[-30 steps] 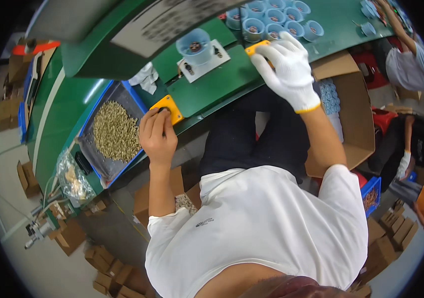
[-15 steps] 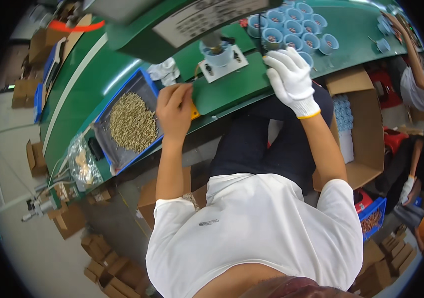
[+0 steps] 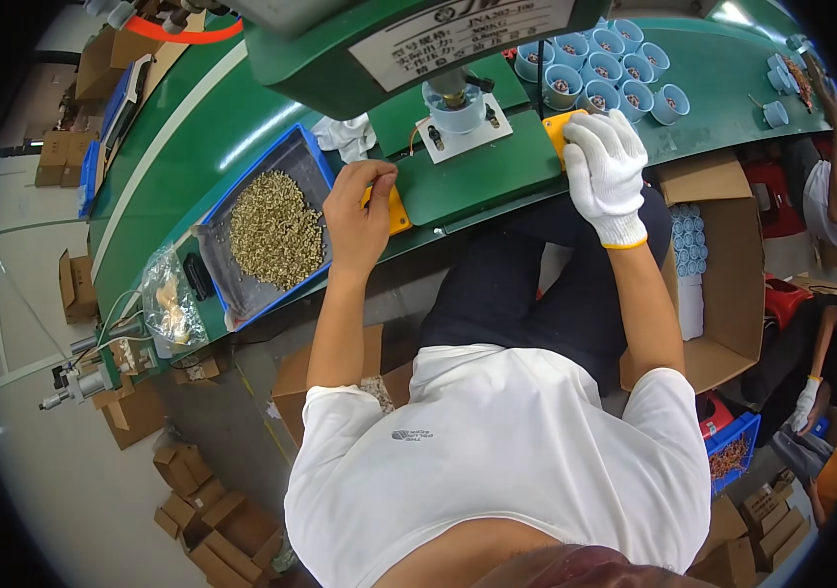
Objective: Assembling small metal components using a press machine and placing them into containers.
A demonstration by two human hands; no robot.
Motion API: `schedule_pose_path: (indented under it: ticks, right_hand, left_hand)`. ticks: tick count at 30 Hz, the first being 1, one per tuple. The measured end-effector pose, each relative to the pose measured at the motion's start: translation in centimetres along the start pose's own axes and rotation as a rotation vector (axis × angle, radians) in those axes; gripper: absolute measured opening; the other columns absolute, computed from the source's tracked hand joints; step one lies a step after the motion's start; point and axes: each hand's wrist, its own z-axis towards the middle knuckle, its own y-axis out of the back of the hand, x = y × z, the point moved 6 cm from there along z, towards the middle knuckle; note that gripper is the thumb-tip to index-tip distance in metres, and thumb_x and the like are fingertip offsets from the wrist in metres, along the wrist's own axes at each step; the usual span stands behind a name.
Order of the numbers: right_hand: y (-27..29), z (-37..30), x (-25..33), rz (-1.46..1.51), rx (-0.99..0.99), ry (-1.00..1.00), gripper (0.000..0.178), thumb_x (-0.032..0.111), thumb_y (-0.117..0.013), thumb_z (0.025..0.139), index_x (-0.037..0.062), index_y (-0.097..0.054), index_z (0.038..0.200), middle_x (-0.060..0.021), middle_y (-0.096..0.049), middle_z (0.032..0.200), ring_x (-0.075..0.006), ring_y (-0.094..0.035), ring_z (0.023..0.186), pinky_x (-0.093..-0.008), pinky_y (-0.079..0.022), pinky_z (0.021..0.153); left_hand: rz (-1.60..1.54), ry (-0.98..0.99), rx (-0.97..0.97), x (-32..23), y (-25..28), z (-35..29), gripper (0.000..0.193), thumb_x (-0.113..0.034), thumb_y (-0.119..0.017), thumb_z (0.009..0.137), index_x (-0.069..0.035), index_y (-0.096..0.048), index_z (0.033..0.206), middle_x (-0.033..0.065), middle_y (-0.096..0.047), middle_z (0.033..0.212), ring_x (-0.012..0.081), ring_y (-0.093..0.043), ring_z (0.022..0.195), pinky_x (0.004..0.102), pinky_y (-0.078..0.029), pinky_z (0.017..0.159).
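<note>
My bare left hand (image 3: 360,211) is closed at the bench's front edge, its fingers bent together over a yellow box (image 3: 399,210). Anything inside the fingers is hidden. My right hand (image 3: 607,174), in a white knit glove, has its fingers curled at a second yellow box (image 3: 558,134); its palm side cannot be seen. Between my hands stands a green press (image 3: 409,59) with a green base (image 3: 487,181). A translucent light-blue cup (image 3: 458,116) sits under its ram, above a white plate (image 3: 446,147) with black clamps.
Left of the press, a blue-rimmed tray (image 3: 218,211) holds a heap of small brass-coloured parts. A white cloth (image 3: 345,135) lies behind it. Several blue cups (image 3: 600,69) with reddish pieces crowd the right side. An open carton (image 3: 732,284) stands below; people work at far right.
My right hand has come down from beside the cups onto the right yellow box, its fingers now more curled. My left hand has shifted slightly and bends over the left box. The view has turned a little.
</note>
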Motion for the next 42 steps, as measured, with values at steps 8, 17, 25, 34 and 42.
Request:
schedule_pose_path:
  ticks: [8,17,25,34,42]
  right_hand:
    - [0.5,0.1,-0.1,-0.038,-0.009,-0.018,0.014,0.013,-0.074,0.092,0.0024,-0.076,0.1,-0.0146,-0.077,0.107,-0.0401,-0.07,0.093,-0.0489,-0.057,0.091]
    - [0.9,0.2,-0.3,-0.031,-0.037,-0.027,0.014,0.015,-0.073,0.092,0.002,-0.077,0.094,-0.0148,-0.077,0.1,-0.0382,-0.069,0.087,-0.0477,-0.057,0.084]
    - [0.9,0.1,-0.7,0.018,-0.025,-0.049,0.015,0.016,-0.073,0.093,0.0021,-0.077,0.095,-0.0154,-0.078,0.099,-0.0379,-0.07,0.084,-0.0468,-0.057,0.082]
    - [0.8,0.0,-1.1,0.054,-0.043,-0.047,0.014,0.016,-0.073,0.094,0.0018,-0.076,0.096,-0.0148,-0.077,0.099,-0.0371,-0.069,0.083,-0.0466,-0.057,0.079]
    - [0.8,0.2,-0.6,0.068,-0.021,-0.051,0.012,0.012,-0.073,0.092,0.001,-0.076,0.096,-0.0146,-0.077,0.099,-0.037,-0.068,0.083,-0.0465,-0.056,0.078]
  left_hand:
    - [0.064,-0.213,-0.001,-5.5,0.8,6.6,0.009,-0.002,-0.08,0.097,0.001,-0.078,0.105,0.0102,-0.077,0.096,0.023,-0.072,0.087,0.0341,-0.056,0.081]
    - [0.417,-0.081,0.395,-8.5,-2.1,12.6,0.036,-0.038,-0.085,0.098,-0.005,-0.086,0.115,0.009,-0.08,0.098,0.017,-0.07,0.082,0.0327,-0.058,0.081]
    - [0.43,-0.053,0.588,-7.8,-3.9,13.6,0.036,-0.035,-0.083,0.096,-0.005,-0.086,0.116,0.015,-0.084,0.097,0.0194,-0.077,0.082,0.0326,-0.061,0.079]
    - [0.479,-0.042,0.612,-8.0,-4.0,13.9,0.04,-0.038,-0.083,0.094,-0.005,-0.086,0.116,0.0152,-0.084,0.098,0.021,-0.08,0.086,0.0317,-0.062,0.08]
    - [0.401,-0.013,0.71,-7.2,-4.4,14.0,0.037,-0.036,-0.082,0.097,-0.005,-0.086,0.116,0.0158,-0.085,0.107,0.0236,-0.081,0.095,0.0329,-0.062,0.086]
